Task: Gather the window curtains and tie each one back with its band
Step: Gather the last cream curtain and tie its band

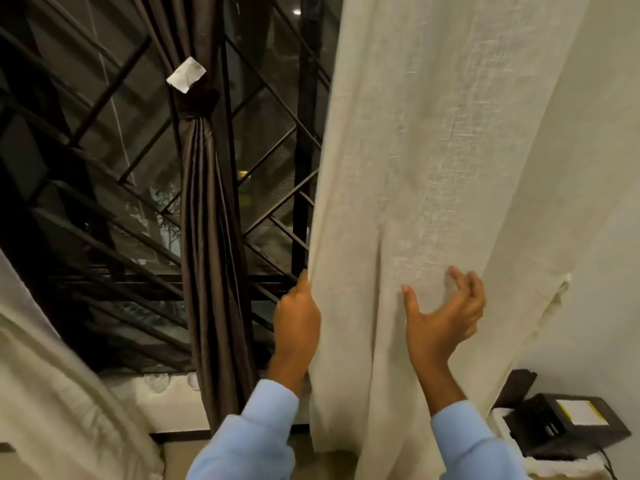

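A person's left hand (pixel 297 320) grips the left edge of a cream curtain (pixel 433 133) right of the window (pixel 104 161), the right hand (pixel 446 313) with fingers (pixel 476 285) spread wide before the cloth, holding nothing — further left, a brown curtain (pixel 211 237) hangs tied by its band (pixel 195 110), white tag (pixel 186 75) unreadable.

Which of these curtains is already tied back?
The dark brown curtain by the window: a band cinches it into a narrow bundle. The cream curtain hangs loose, its edge gripped by the left hand.
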### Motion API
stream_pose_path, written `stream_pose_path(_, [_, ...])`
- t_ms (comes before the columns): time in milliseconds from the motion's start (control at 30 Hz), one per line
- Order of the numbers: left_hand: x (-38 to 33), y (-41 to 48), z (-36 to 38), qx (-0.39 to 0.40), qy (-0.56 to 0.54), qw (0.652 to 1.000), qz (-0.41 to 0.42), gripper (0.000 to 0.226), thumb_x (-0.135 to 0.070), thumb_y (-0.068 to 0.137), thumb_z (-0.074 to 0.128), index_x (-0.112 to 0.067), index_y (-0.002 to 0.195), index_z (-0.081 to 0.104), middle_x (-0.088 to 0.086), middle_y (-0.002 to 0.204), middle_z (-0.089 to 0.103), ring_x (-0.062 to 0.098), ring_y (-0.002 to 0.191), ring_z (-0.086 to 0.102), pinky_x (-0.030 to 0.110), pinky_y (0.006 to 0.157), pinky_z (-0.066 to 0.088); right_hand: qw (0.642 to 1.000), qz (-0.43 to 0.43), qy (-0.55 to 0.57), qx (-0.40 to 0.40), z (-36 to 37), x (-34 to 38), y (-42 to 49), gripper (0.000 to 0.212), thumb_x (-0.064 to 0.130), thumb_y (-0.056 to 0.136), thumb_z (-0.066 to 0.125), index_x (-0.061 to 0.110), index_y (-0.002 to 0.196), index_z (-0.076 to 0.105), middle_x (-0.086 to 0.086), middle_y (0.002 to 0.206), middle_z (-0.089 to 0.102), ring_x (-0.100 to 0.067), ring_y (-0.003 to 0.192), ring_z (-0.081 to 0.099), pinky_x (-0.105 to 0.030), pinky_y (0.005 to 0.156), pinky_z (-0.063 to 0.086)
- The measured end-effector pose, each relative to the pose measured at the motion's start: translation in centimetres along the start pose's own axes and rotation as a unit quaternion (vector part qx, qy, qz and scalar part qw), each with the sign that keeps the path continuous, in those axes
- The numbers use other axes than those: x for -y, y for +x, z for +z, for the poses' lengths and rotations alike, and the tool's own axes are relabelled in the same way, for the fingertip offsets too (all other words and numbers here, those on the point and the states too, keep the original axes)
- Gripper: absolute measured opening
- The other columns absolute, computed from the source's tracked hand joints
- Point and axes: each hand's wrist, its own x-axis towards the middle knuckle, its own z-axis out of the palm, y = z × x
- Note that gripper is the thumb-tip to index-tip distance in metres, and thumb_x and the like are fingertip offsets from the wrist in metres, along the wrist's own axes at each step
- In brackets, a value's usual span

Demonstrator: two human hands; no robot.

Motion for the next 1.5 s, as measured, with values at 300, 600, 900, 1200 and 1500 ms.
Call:
stream_pose_path(300, [-1.3, -0.4, -3.4, -0.071, 0.056, 0.995, -0.043, 0.023, -0.006, 0.096, 0.046, -0.001, 0.107, 0.066, 0.017, 0.078, 0.067, 0.033, 0.065, 0.062, 0.044, 0.063, 0.053, 0.987, 0.061, 0.110, 0.102, -0.4, 0.7, 1.2, 0.064, 0.038, 0.074, 0.084, 0.026, 0.124, 0.046, 0.013, 0.111, 0.060, -0.013, 0.100, 0.061, -0.042, 0.094, 0.049])
stream_pose_path(600, [-5.9, -3.2, -1.0, -0.108, -0.008, 0.994, 0.020, 0.018, -0.010, 0.092, 0.061, -0.003, 0.079, 0.070, 0.007, 0.065, 0.066, 0.017, 0.051, 0.058, 0.031, 0.052, 0.052, 0.947, 0.033, 0.229, 0.225, -1.3, 0.4, -1.4, 0.004, 0.021, 0.088, 0.074, 0.024, 0.086, 0.076, 0.017, 0.074, 0.072, -0.001, 0.068, 0.067, -0.018, 0.064, 0.053])
stream_pose_path(900, [-9.0, -4.1, 0.4, -0.042, 0.006, 0.995, 0.092, 0.019, -0.010, 0.092, 0.058, -0.001, 0.079, 0.069, 0.010, 0.065, 0.066, 0.020, 0.054, 0.062, 0.033, 0.055, 0.055, 0.915, -0.107, 0.182, 0.343, -0.3, 0.4, -1.2, 0.008, 0.008, 0.087, 0.072, 0.013, 0.084, 0.078, 0.002, 0.080, 0.069, -0.005, 0.074, 0.064, -0.016, 0.069, 0.051])
stream_pose_path(1200, [-9.7, -4.0, 1.3, 0.023, -0.002, 0.999, 0.041, 0.020, -0.010, 0.098, 0.047, 0.000, 0.093, 0.063, 0.011, 0.074, 0.065, 0.021, 0.064, 0.062, 0.041, 0.066, 0.055, 0.919, -0.131, 0.165, 0.333, -0.6, -0.8, -1.3, 0.010, 0.007, 0.090, 0.069, 0.009, 0.090, 0.078, -0.001, 0.078, 0.069, -0.007, 0.071, 0.063, -0.013, 0.069, 0.050])
stream_pose_path(1500, [-10.2, -3.2, 2.6, 0.009, 0.043, 0.999, 0.030, 0.025, -0.007, 0.093, 0.052, 0.002, 0.073, 0.063, 0.015, 0.065, 0.064, 0.025, 0.056, 0.060, 0.040, 0.058, 0.053, 0.900, -0.159, 0.111, 0.391, -1.5, -2.9, -0.5, 0.012, 0.014, 0.094, 0.065, 0.014, 0.097, 0.077, 0.006, 0.087, 0.065, -0.002, 0.074, 0.056, -0.006, 0.068, 0.040])
